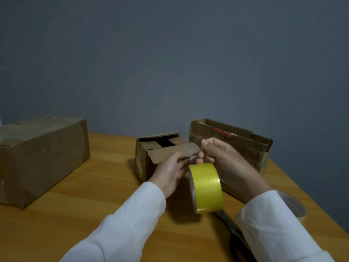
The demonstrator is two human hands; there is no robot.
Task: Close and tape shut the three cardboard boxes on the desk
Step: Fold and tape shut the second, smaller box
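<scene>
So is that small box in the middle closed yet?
Not yet. The small box has flaps lifted, with a dark gap showing between them on top.

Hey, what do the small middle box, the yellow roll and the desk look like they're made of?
Small middle box: matte brown corrugated cardboard; creased flaps. Yellow roll: glossy tape, probably plastic; it catches light. Desk: smooth orange-brown wood grain, possibly laminate.
</scene>
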